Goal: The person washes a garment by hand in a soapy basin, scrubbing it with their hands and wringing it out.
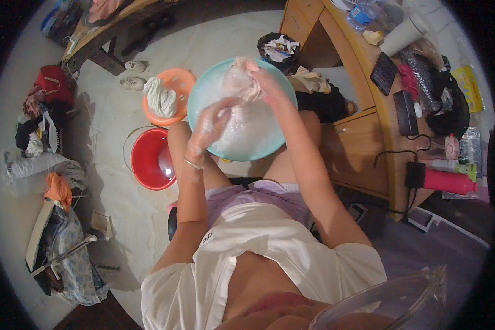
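A light blue plastic basin (194, 108), filled with white suds, stands in front of me between my knees. At its far side, my right hand (265, 84) grips a wet, pale cloth (245, 82) covered in foam. My left hand (218, 119), foamy and with a bangle at the wrist, is over the basin's left part, its fingers curved beside the cloth; whether they touch the cloth is unclear. To the left, a twisted white cloth (161, 97) lies on an orange plastic stool (184, 82). A red bucket (150, 159) is near my left knee.
A black bin with crumpled paper (279, 48) stands beyond the basin, with dark clothing (324, 105) to its right. A cluttered wooden desk (365, 78) borders the right side. White shoes (134, 83) rest on the floor; bags and clothes line the left wall.
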`<move>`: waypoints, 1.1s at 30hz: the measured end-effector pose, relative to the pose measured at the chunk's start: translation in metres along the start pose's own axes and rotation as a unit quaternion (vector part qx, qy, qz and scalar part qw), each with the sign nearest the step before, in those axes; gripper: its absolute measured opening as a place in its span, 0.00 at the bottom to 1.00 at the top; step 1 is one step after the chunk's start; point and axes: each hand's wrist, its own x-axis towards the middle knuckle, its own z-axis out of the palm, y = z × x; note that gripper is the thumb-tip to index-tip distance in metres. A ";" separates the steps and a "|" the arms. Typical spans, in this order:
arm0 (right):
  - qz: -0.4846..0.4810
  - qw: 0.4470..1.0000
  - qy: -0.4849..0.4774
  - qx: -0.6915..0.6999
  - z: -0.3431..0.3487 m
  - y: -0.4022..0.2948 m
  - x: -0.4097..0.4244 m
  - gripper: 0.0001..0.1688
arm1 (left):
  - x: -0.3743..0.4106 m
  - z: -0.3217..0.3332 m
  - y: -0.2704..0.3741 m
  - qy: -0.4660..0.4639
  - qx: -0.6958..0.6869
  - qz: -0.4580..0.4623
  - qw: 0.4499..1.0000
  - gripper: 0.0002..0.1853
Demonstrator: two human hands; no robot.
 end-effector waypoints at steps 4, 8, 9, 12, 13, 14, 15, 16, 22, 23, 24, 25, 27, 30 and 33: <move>-0.051 0.998 -0.038 -0.024 -0.013 -0.005 -0.004 0.21 | 0.030 0.001 -0.013 0.257 -0.030 0.044 0.965 0.26; -0.085 0.979 -0.042 -0.179 0.004 -0.008 -0.006 0.21 | 0.057 -0.011 -0.035 0.100 -0.147 -0.007 0.984 0.24; -0.105 0.966 -0.031 -0.234 0.008 -0.012 -0.009 0.21 | 0.057 -0.008 -0.040 0.098 -0.178 -0.024 0.979 0.24; -0.181 0.855 0.094 -0.476 0.013 -0.018 -0.015 0.18 | 0.055 0.003 -0.046 0.134 -0.271 -0.035 0.953 0.23; -0.233 0.816 0.119 -0.516 0.010 -0.010 -0.014 0.18 | 0.058 0.013 -0.042 0.172 -0.303 -0.013 0.937 0.23; -0.282 0.771 0.143 -0.553 0.006 0.002 -0.012 0.18 | 0.062 0.023 -0.037 0.211 -0.334 0.008 0.919 0.22; -0.330 0.721 0.162 -0.587 0.007 0.010 -0.009 0.19 | 0.067 0.029 -0.032 0.243 -0.367 -0.040 0.897 0.21; -0.305 0.688 0.150 -0.642 0.023 0.017 -0.013 0.22 | 0.069 0.027 -0.032 0.283 -0.395 -0.087 0.870 0.20; -0.435 0.684 0.070 -0.581 0.070 0.053 -0.039 0.20 | 0.071 0.049 -0.058 0.302 -0.506 0.008 0.808 0.23; -0.335 0.717 0.097 -0.603 0.065 0.047 -0.032 0.19 | 0.068 0.057 -0.056 0.290 -0.515 0.021 0.806 0.22; -0.233 0.741 0.124 -0.617 0.057 0.030 -0.019 0.18 | 0.066 0.062 -0.053 0.275 -0.524 0.035 0.805 0.22; -0.123 0.755 0.155 -0.625 0.045 0.022 -0.013 0.18 | 0.066 0.071 -0.044 0.256 -0.537 0.045 0.803 0.22; -0.280 0.732 0.192 -0.591 0.037 0.035 -0.013 0.16 | 0.073 0.076 -0.042 0.211 -0.653 0.026 0.727 0.22; -0.518 0.588 0.102 -0.612 0.091 0.070 -0.046 0.18 | 0.058 0.055 -0.138 0.193 -0.807 0.092 0.551 0.22; -0.258 0.731 0.100 -0.623 0.067 0.057 -0.015 0.17 | 0.066 0.060 -0.145 0.170 -0.828 0.064 0.531 0.21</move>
